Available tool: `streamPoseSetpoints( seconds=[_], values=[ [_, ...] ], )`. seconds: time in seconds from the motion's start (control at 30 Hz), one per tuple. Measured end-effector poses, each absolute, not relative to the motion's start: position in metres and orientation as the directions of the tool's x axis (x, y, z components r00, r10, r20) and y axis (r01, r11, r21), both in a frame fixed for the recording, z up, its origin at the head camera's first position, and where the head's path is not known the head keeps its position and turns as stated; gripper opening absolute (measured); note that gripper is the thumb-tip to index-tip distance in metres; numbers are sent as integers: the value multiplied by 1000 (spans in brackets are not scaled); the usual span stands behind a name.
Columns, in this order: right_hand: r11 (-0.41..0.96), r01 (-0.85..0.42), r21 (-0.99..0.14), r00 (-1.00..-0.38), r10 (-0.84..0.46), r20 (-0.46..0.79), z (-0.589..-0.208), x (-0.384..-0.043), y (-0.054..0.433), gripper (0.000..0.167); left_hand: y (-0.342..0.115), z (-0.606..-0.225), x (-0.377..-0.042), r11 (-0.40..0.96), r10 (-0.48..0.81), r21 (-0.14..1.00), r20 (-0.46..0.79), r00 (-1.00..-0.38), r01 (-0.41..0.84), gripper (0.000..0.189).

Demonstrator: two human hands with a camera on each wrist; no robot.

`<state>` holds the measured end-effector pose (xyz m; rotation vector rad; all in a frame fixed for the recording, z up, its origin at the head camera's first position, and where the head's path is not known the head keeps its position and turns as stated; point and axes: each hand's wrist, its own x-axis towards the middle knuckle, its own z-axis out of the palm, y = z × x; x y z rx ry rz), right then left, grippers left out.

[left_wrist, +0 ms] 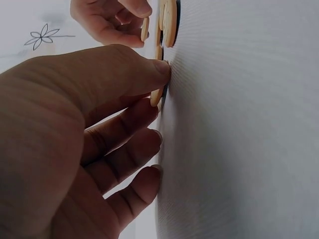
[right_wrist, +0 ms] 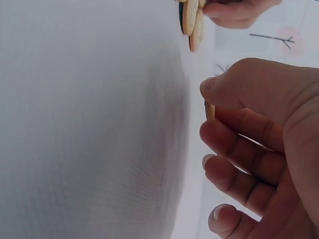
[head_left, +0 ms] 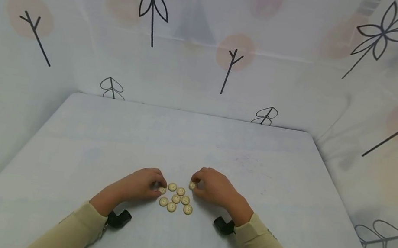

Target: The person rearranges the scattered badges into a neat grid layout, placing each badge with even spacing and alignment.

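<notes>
Buttons [head_left: 176, 199], pale and round, lie in a loose cluster on the white bench [head_left: 123, 129], and I've got both hands flanking them. Here on the left, the left hand [head_left: 139, 184] pinches one button [head_left: 162, 190] at the cluster's edge, thumb against fingers, low by the surface. Over right, the right hand [head_left: 216, 188] pinches another button [head_left: 193, 186]; in the right wrist view it looks lifted off the bench, edge-on. I reckon fingertip grips suit such thin discs, sparing close neighbours a knock; lying flat, the loose seven should stay put. As for room, I've broad surface left, right and far, the far edge well apart, patterned cloth [head_left: 190, 78] rising beyond.
</notes>
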<state>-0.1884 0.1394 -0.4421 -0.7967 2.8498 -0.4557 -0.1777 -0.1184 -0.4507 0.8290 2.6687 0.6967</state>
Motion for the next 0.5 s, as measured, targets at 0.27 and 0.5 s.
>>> streamPoseSetpoints(
  seconds=[0.27,0.5],
  values=[
    [814,-467,-346,-862,-507,-29,-441,-193,144,20,-123,-457,-181,706,586,540,-83,-806,458,16],
    [821,-440,-363,-880,-476,-9,-445,-197,148,22,-127,-463,-183,693,578,574,-81,-812,436,17]
  ],
)
